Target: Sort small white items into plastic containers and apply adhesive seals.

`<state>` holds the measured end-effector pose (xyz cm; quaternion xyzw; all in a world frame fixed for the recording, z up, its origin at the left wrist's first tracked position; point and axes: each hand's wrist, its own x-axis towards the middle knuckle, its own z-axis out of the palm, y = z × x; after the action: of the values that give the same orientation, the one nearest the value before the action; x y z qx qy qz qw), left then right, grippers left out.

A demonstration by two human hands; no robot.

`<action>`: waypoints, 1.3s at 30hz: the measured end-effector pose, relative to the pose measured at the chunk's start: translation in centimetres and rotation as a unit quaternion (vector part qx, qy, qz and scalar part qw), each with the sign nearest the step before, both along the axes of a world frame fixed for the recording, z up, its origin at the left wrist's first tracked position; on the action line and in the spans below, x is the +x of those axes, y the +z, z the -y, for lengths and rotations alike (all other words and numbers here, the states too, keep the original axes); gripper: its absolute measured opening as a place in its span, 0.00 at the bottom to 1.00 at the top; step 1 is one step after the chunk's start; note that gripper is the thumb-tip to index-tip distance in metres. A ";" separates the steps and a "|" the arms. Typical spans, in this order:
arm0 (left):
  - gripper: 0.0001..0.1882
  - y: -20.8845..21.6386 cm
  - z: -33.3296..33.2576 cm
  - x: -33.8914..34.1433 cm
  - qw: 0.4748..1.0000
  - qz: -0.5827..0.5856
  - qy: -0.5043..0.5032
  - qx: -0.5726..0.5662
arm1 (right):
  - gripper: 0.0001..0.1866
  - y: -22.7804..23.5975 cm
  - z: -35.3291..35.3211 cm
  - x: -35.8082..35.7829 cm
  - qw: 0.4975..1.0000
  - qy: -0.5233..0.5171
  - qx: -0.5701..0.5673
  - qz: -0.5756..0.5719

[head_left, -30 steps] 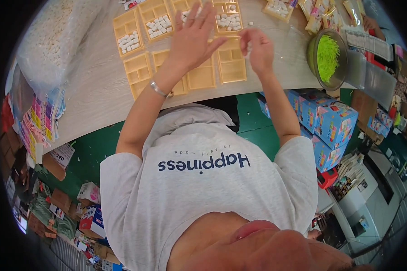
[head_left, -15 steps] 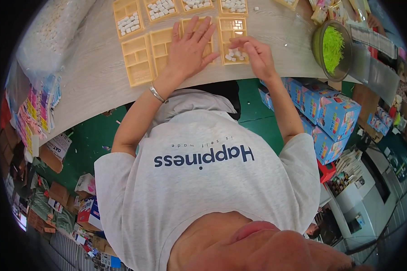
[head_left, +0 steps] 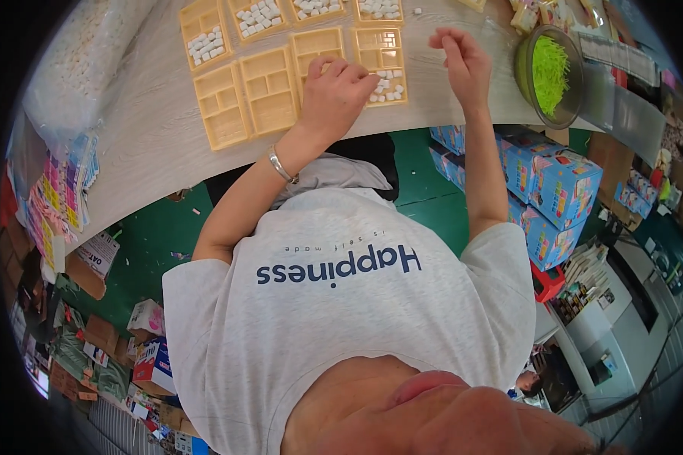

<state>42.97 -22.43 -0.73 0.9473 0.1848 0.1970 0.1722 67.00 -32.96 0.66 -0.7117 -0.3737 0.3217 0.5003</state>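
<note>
Since the earlier frame, the right hand (head_left: pixel 469 72), fingers half-curled, has moved rightward; the left hand (head_left: pixel 335 98), previously spread, is curled at white pieces (head_left: pixel 391 95) in the yellow tray (head_left: pixel 367 58) between the hands; pinching cannot be determined. Dark lettering (head_left: pixel 334 265) marks the shirt (head_left: pixel 357 318). Printed blue boxes (head_left: pixel 561 182) stand bodyward of the right hand, a bowl (head_left: pixel 575 89) right of it.

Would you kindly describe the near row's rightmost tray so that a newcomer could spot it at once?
On the pale table, find the two rows of yellow divided trays. In the near row, take the tray at the right end, by the left hand. It alone in that row shows white pieces, in its near compartment.
</note>
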 end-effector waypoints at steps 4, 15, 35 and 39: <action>0.21 0.4 1.2 0.7 0.998 0.032 -0.041 0.042 | 0.09 -1.0 -3.7 1.0 0.944 -0.016 -0.026 0.329; 0.40 2.1 -8.7 6.7 0.965 -0.262 -0.013 -0.034 | 0.09 2.0 0.0 -1.8 0.963 0.058 -0.017 0.264; 0.07 2.8 -12.6 12.2 0.999 0.006 0.023 0.025 | 0.06 -0.4 -7.9 0.4 0.904 0.086 -0.009 0.420; 0.08 1.8 -11.9 8.5 0.997 -0.081 0.011 0.001 | 0.07 0.0 -8.9 -0.1 0.895 0.113 -0.045 0.429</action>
<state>51.43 -10.55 1.02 0.9582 0.2084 0.1219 0.1536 66.87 -24.08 0.62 -0.7555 -0.6150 0.0557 0.2188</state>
